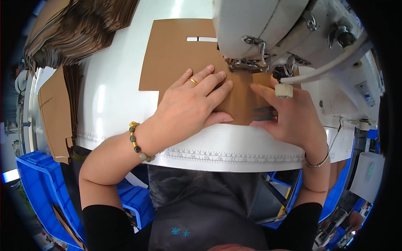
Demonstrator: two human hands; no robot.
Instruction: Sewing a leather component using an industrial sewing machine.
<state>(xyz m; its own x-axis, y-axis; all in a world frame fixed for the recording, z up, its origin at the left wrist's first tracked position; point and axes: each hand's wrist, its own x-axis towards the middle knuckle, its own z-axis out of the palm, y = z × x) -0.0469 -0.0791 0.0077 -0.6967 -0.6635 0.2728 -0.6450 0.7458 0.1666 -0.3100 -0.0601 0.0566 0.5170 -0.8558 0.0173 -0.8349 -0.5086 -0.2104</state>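
Note:
A flat brown panel (180,62), leather-like, lies on the white table under the head of a sewing machine (259,33). It has a narrow slot and a cut-out corner. My left hand (190,96) rests palm down on the panel, fingers stretched out, their tips just left of the presser foot (240,65). On the right side my right hand (291,113) has its index fingertip on the panel and its thumb at the near edge. A small dark tool (264,113) pokes out from its curled fingers; its exact kind is unclear. The machine hides the panel's far right part.
Tall stacks of brown panels (79,33) stand at the far left, with more brown pieces (54,113) hanging over the left edge. A ruler strip (201,155) runs along the table front. Blue crates (46,188) sit below. A pale hose (331,67) curves beside the machine.

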